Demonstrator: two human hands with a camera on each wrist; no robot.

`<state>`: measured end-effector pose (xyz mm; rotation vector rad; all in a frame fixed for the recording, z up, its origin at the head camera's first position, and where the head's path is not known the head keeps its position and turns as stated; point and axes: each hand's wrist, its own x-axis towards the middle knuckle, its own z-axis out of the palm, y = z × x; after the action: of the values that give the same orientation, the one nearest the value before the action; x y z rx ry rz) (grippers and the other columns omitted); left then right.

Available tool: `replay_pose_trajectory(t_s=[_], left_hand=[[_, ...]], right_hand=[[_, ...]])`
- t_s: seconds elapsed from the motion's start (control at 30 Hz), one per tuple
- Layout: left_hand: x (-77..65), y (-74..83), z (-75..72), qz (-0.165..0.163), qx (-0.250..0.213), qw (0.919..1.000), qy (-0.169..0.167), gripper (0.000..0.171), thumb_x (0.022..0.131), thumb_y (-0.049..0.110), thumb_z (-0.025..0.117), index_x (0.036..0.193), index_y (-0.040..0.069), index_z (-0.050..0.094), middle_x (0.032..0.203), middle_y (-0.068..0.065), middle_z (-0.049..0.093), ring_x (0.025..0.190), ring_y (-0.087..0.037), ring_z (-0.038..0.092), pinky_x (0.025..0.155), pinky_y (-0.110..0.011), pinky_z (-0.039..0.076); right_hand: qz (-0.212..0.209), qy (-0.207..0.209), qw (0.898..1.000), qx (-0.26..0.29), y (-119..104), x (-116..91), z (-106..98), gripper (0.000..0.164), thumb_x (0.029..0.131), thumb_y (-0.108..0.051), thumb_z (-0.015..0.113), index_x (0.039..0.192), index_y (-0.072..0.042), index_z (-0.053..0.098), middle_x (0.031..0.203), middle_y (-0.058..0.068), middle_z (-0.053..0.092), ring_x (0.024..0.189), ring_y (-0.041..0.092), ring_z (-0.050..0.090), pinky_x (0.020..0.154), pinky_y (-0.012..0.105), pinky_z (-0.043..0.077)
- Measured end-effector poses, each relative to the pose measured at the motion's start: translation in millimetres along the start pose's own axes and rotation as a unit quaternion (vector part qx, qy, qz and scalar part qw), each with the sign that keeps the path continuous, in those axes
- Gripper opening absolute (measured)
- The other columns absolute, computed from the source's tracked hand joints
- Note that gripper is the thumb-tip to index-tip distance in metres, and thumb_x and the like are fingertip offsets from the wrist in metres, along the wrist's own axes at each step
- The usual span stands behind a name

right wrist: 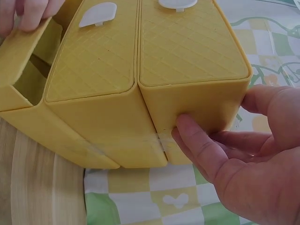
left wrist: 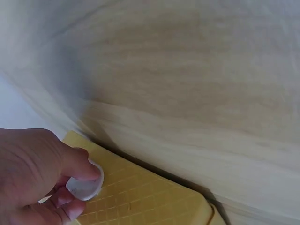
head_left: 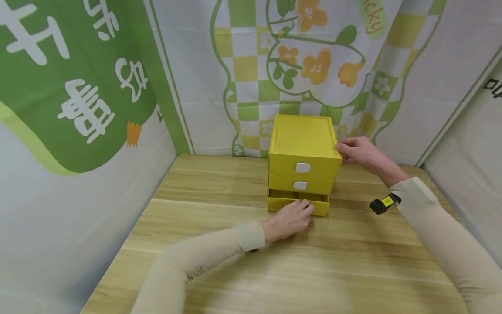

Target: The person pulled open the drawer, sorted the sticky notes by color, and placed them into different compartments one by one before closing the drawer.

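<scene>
My left hand [head_left: 290, 218] pinches the small white tab handle [left wrist: 85, 186] of the bottom drawer [head_left: 298, 204] — slid partly out of the yellow plastic three-drawer chest [head_left: 303, 150], which sits mid-back on the pale wooden table [head_left: 219, 266]. My right hand [head_left: 362, 155], thumb pressed and fingers loosely curled, braces the chest's upper right side. I'd judge we're mid-slide; next calls for a straight, steady motion while I hold the chest firm.

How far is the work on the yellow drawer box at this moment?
Done: the bottom drawer is pulled partly out of the yellow drawer box. In hand: the left hand pinches its white handle, and the right hand steadies the box's side. Left: the two upper drawers remain closed.
</scene>
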<state>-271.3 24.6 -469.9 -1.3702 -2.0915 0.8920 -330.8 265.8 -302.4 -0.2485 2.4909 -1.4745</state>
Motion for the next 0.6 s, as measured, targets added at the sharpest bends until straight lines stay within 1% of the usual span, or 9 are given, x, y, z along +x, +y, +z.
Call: replay_pose_trajectory(t_s=[0.13,0.27,0.4,0.6], left_hand=[[2.2,-1.6,6.4,-0.011,0.004,0.9999,-0.008,0.021,0.101,0.017,0.053,0.109,0.025,0.070,0.116,0.000,0.050,0.098,-0.017,0.048,0.070,-0.019,0.046],[4.6,-4.0,12.4,-0.017,0.007,0.9998,0.000,0.021,0.100,0.018,0.055,0.110,0.026,0.070,0.116,0.001,0.050,0.099,-0.018,0.048,0.070,-0.020,0.047],[6.8,-6.5,16.3,-0.022,0.004,0.9997,0.012,0.022,0.100,0.017,0.054,0.109,0.026,0.071,0.115,0.000,0.051,0.099,-0.020,0.049,0.070,-0.021,0.047],[9.8,-9.2,19.3,-0.028,-0.006,0.9996,0.007,0.021,0.100,0.017,0.056,0.109,0.026,0.072,0.117,0.001,0.052,0.102,-0.021,0.049,0.073,-0.022,0.050]], right_hand=[[-0.004,0.000,1.000,0.006,0.9,0.3,0.8,0.061,0.103,-0.032,0.051,0.143,0.012,0.040,0.117,0.006,0.065,0.087,-0.002,0.066,0.083,0.023,0.060],[-0.002,-0.001,1.000,0.010,1.5,0.5,0.9,0.061,0.103,-0.032,0.051,0.143,0.012,0.040,0.115,0.004,0.066,0.086,-0.002,0.066,0.080,0.021,0.059],[0.002,0.000,1.000,0.003,2.1,0.3,1.3,0.060,0.103,-0.033,0.050,0.143,0.011,0.040,0.116,0.006,0.066,0.086,-0.002,0.066,0.081,0.021,0.059],[0.001,0.003,1.000,0.004,2.2,0.7,1.4,0.060,0.104,-0.032,0.049,0.143,0.012,0.041,0.113,0.004,0.066,0.085,-0.001,0.066,0.081,0.021,0.059]])
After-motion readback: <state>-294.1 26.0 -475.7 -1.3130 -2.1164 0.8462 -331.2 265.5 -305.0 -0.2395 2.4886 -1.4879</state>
